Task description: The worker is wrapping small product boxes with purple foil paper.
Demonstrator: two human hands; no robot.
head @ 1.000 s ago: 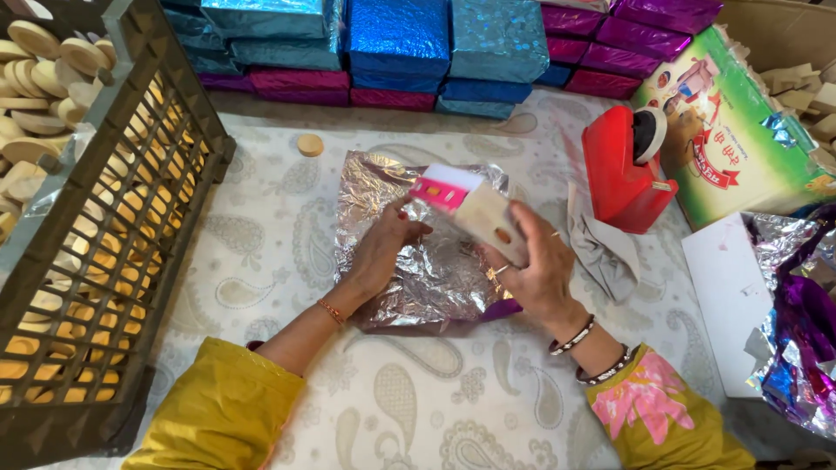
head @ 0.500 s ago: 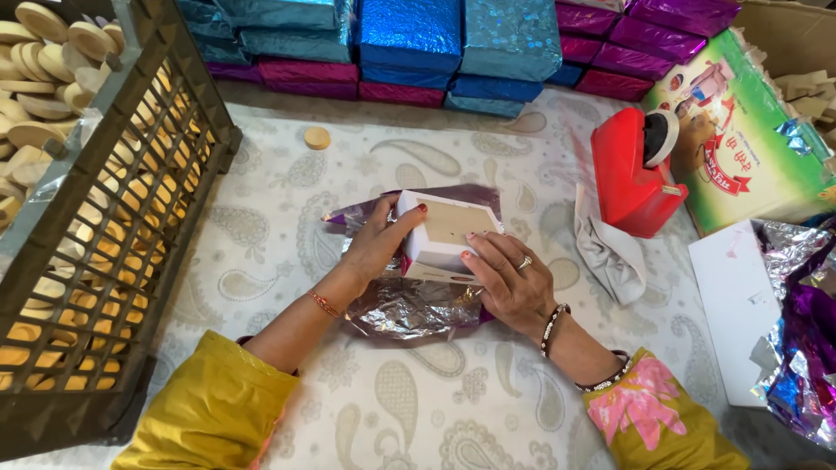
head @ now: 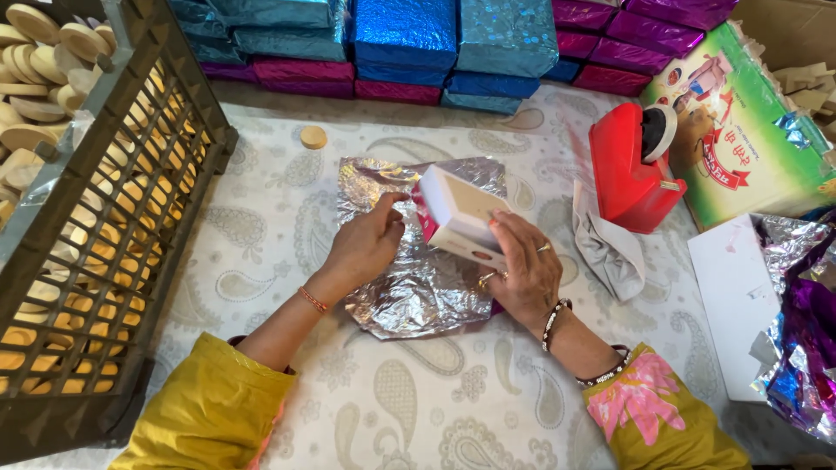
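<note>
A red tape holder [head: 633,170] stands beside a grey cloth [head: 610,252]. Shiny blue boxes [head: 453,43] and pink boxes [head: 644,35] sit in rows at the back. A dark crate [head: 131,226] holds round tan pieces [head: 39,96]. One round piece [head: 313,137] lies alone on the patterned tablecloth [head: 435,409].

Bright, even light fills the head view, with soft, faint shadows, sparkling glare on the crumpled silver foil [head: 418,287] at centre and the wrapped boxes [head: 453,39] along the top, focus sharp throughout, and mild edge bending.
</note>
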